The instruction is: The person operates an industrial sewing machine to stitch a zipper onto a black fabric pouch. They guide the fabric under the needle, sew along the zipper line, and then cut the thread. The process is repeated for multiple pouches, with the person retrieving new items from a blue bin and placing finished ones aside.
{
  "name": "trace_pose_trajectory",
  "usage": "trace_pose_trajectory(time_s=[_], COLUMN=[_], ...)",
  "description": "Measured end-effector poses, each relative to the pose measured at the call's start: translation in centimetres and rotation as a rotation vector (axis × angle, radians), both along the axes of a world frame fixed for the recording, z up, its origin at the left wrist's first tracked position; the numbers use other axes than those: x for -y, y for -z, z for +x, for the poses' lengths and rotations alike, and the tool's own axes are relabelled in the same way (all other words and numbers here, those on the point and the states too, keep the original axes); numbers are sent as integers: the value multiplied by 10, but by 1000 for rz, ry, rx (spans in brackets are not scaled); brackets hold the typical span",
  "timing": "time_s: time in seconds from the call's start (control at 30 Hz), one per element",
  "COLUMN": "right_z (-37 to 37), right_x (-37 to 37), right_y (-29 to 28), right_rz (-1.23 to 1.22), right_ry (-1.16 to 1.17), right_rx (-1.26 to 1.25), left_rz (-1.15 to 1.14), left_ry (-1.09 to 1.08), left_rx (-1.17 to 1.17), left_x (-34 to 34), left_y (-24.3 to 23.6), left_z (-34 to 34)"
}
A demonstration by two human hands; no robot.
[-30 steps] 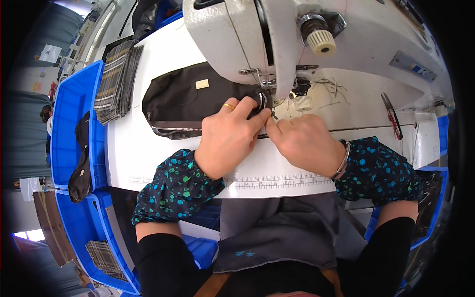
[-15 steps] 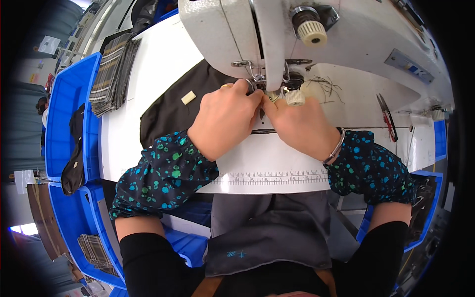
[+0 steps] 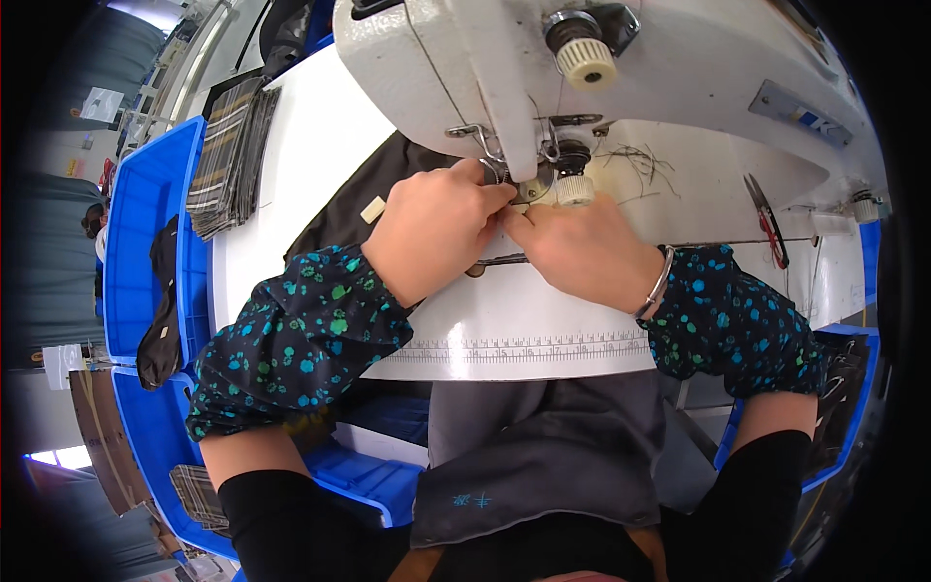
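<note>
Under the needle area of a white sewing machine [image 3: 436, 78], both my hands are close together. My left hand [image 3: 427, 228] is closed, its thumb and forefinger pinched beside the presser foot, on the edge of a piece of dark fabric [image 3: 335, 206]. The fabric spreads out to the left under that hand, with a small cream label [image 3: 372, 210] on it. My right hand [image 3: 592, 250] is curled just right of the left fingertips, thumb and finger pressed together. What it pinches is too small or hidden to name. The needle tip is covered by my fingers.
A stack of plaid fabric pieces [image 3: 231, 155] lies at the table's far left, beside a blue bin [image 3: 155, 291] with dark cloth over its edge. Red-handled snips [image 3: 766, 221] and loose threads [image 3: 640, 167] lie right. A ruler strip [image 3: 524, 351] runs along the front edge.
The right fingertips have come slightly nearer me, parting from the left ones. My left hand covers more of the fabric by the label. The whole view has shifted a little.
</note>
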State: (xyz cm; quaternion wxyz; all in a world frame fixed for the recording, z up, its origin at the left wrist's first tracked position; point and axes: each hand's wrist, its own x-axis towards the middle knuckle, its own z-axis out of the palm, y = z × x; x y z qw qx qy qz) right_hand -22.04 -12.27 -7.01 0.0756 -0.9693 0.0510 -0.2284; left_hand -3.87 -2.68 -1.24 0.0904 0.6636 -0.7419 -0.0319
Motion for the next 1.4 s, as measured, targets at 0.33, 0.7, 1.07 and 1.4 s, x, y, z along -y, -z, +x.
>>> trace_pose_trajectory(time_s=[0.33, 0.7, 1.07, 1.4], right_z=[-5, -5, -7, 5], right_x=[6, 14, 16, 12], right_y=[-3, -1, -2, 4], right_rz=[-29, 2, -1, 12], right_ry=[-9, -3, -8, -57], right_rx=[-96, 45, -28, 109], left_rz=[96, -42, 431, 270], left_ry=[3, -15, -347, -354], left_rx=[-167, -250, -714, -1218], left_x=[-2, 3, -12, -24], left_y=[-3, 2, -2, 20], left_z=[2, 5, 17, 19])
